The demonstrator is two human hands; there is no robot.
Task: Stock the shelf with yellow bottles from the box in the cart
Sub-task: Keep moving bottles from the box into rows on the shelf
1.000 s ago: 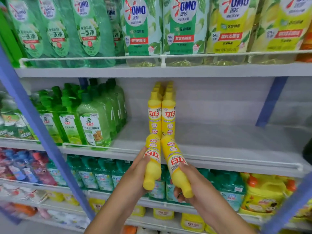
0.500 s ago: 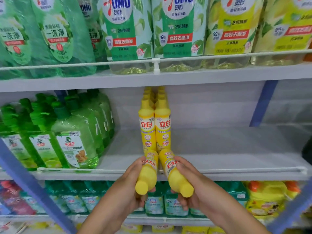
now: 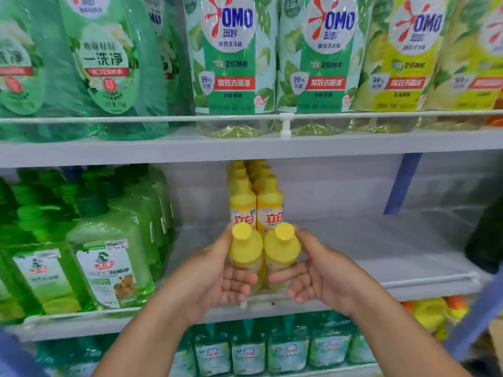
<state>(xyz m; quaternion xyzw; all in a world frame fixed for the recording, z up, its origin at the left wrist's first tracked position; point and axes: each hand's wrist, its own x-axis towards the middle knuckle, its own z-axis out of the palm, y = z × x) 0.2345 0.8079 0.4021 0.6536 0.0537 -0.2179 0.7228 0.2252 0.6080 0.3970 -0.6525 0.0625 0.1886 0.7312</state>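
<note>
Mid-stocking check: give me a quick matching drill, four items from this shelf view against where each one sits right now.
Items:
1. left hand
2. right hand
3. green pump bottles
4. OMO refill pouches

Places:
A. top shelf, behind the rail
B. middle shelf, left of the yellow rows
C. grip on the right-side yellow bottle
D. grip on the left-side yellow bottle

Pairs: 1-D, 2-C, 3-B, 4-A

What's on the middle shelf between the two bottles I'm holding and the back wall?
In the head view, two rows of upright yellow bottles stand directly behind the held pair, running back toward the wall.
</note>
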